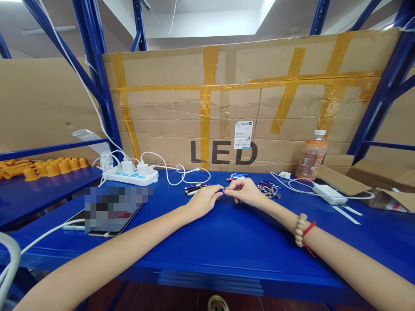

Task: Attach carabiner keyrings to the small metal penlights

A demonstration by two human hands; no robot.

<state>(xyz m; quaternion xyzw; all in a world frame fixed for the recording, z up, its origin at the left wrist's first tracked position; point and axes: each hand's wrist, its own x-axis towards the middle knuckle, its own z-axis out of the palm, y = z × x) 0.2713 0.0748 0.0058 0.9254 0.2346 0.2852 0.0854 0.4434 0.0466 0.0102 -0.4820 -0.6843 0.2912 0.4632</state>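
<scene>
Over the middle of the blue table, both hands meet at a small blue tube. My left hand is closed around it, leaving only a short end showing. At that end my right hand pinches with thumb and fingertips; any smaller part between them is hidden. Beside the left hand lie several dark and silver pen-like tubes. Behind the hands are blue and red tubes. A pile of small metal key-ring clasps lies right of my right hand, with more blue tubes just behind.
A white power strip with cables and a tablet-like device occupy the left. At right stand a drink bottle, a white adapter and an open carton. A cardboard panel backs the blue table.
</scene>
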